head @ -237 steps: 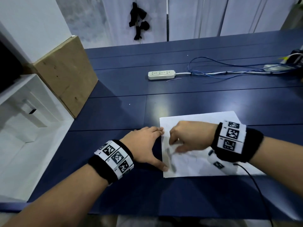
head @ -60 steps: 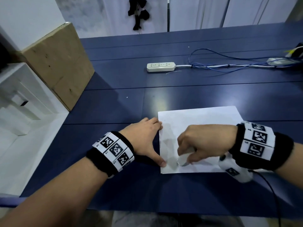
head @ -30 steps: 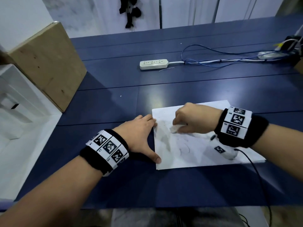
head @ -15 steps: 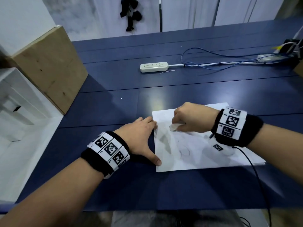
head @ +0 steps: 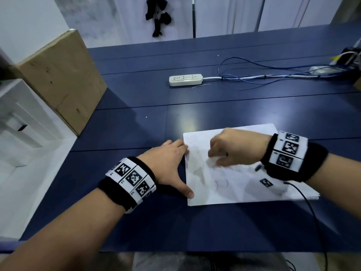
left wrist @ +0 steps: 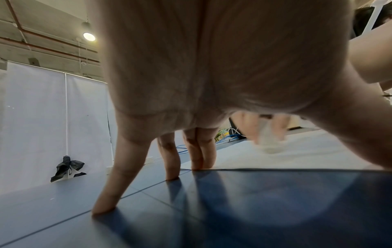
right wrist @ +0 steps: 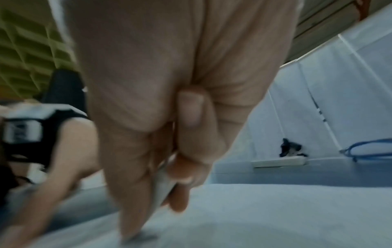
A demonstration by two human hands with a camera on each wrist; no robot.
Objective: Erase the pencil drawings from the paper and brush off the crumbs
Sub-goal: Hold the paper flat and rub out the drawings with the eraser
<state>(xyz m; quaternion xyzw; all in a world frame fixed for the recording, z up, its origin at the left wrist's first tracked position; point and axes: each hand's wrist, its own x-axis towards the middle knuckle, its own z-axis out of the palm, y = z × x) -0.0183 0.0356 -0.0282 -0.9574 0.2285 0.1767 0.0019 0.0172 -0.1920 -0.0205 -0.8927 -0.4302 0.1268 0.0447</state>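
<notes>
A white sheet of paper (head: 244, 184) lies on the blue table (head: 136, 133), with faint pencil drawings (head: 221, 182) near its middle. My left hand (head: 170, 163) is spread flat at the sheet's left edge; fingertips and thumb press down on the edge and the table. In the left wrist view its fingers (left wrist: 199, 151) stand straight on the surface. My right hand (head: 234, 149) is above the sheet's upper left part and grips a white eraser (head: 212, 163), whose tip is on the paper. The eraser (right wrist: 161, 189) sits between thumb and fingers, and the eraser (left wrist: 269, 141) looks blurred.
A white power strip (head: 185, 79) with blue and white cables (head: 263, 75) lies farther back. A wooden box (head: 60, 79) and a white cabinet (head: 21, 122) stand at the left. A black cable (head: 312, 212) runs from my right wrist over the table's near edge.
My right hand has dragged the eraser a short way toward me over the upper left of the paper and is blurred with motion. The left hand has stayed pressed on the edge.
</notes>
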